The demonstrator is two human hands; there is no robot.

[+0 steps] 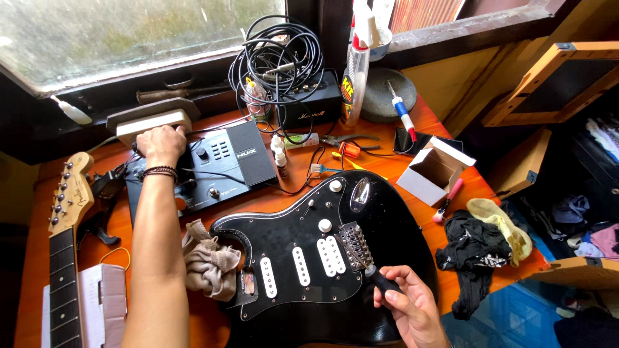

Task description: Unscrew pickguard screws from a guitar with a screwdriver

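Observation:
A black electric guitar body (387, 232) with a black pickguard and white pickups lies on the orange table (425, 212), without its neck. My right hand (412, 306) grips a black-handled screwdriver (377, 274) whose tip rests at the chrome bridge (354, 243). My left hand (161, 145), a beaded bracelet on the wrist, reaches across to the far left and rests on a black effects pedal unit (219, 167). The detached guitar neck (64, 258) lies at the left edge.
A beige rag (209, 264) sits by the guitar's neck pocket. A small open white box (433, 171), a black cloth (474, 254), coiled cables (280, 55) on a small black amplifier, a spray can (356, 74), pliers and screwdrivers crowd the back.

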